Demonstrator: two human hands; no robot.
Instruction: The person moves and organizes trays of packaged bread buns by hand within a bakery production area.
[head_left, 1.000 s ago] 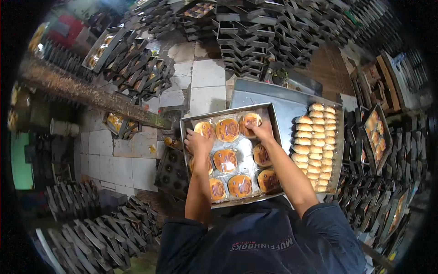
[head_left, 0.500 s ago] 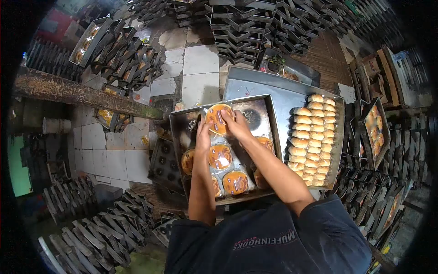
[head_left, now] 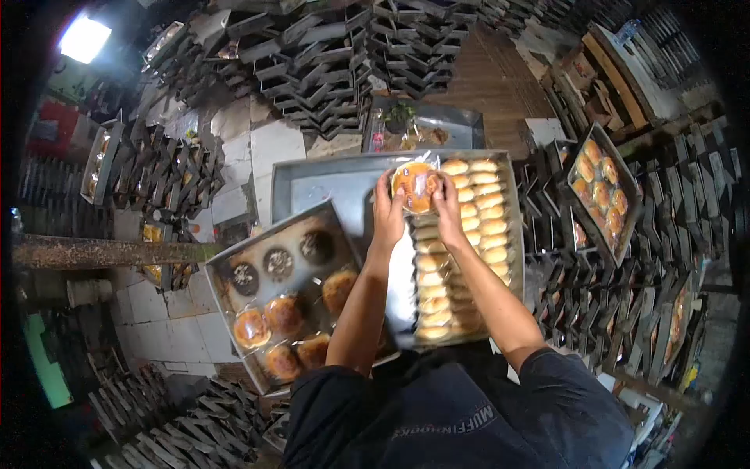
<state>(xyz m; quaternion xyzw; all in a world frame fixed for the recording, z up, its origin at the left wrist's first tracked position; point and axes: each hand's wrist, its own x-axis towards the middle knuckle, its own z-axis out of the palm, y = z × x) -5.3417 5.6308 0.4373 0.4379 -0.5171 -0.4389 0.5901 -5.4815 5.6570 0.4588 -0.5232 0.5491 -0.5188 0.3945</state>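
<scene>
A round bun in clear printed wrapping [head_left: 413,184] is held up between my two hands. My left hand [head_left: 387,209] closes on its left side, thumb on the front, and my right hand [head_left: 448,213] grips the right side. Beneath them is a large metal tray [head_left: 324,184] with rows of small golden rolls [head_left: 488,213] along its right part. At my left, a deep tray [head_left: 242,267] sits tilted against that one. It holds several wrapped round buns [head_left: 283,314] and three dark round spots [head_left: 278,264] at its far end.
Beyond the large tray stands another tray [head_left: 461,117] with a green plant-like bunch and small items. Stacked metal trays [head_left: 312,70] rise at the back and both sides. One tray of browned buns [head_left: 600,184] rests on the right stack. A rusty beam [head_left: 109,252] juts in from the left.
Both hands have carried the wrapped bun from over the left tray to over the large tray of rolls. My view has turned to the right.
</scene>
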